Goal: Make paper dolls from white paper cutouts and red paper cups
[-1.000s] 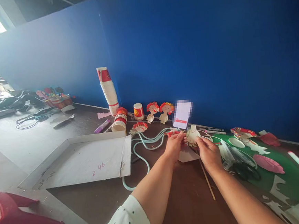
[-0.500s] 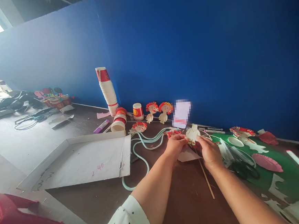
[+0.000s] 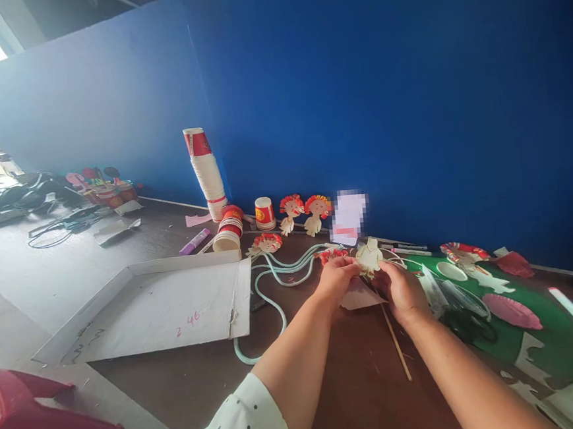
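Head: left hand (image 3: 337, 282) and right hand (image 3: 406, 294) pinch cutout (image 3: 369, 256).

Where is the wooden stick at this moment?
The head view shows the wooden stick right of centre, against the dark tabletop, with the right hand and a pale paper piece by its upper end.

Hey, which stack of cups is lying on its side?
The shorter stack, just beyond the white tray, its open mouth toward the camera; the taller stack behind it stands on end.
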A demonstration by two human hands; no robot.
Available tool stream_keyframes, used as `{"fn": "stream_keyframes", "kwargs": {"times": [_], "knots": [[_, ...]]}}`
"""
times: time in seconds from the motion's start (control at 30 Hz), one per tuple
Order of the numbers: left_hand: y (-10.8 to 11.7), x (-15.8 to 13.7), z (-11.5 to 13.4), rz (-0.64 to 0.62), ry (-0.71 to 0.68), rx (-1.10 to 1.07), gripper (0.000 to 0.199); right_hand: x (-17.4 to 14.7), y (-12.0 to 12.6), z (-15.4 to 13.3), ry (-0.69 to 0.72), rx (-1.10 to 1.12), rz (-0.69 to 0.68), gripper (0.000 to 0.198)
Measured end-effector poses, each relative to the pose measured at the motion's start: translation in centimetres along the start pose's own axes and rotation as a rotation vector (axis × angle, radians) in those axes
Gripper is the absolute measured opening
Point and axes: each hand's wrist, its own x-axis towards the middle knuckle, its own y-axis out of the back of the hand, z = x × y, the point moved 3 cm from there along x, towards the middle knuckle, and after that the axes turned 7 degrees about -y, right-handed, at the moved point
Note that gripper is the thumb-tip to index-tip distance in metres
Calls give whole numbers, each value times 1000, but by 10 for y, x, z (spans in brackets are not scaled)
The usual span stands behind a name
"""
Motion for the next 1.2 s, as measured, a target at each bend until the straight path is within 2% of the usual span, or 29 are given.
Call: {"fn": "stream_keyframes", "kwargs": {"times": [0.27,0.77,1.2], "knots": [[4,4,-6,-2,-21,-6,19,-3,1,-4,24,-26,34,34],[4,8,-11,7,-65,94,11,-3,4,-8,16,-9,57,30],[3,7,-10,15,-75,96,15,-2,4,-8,22,-37,38,27]]}}
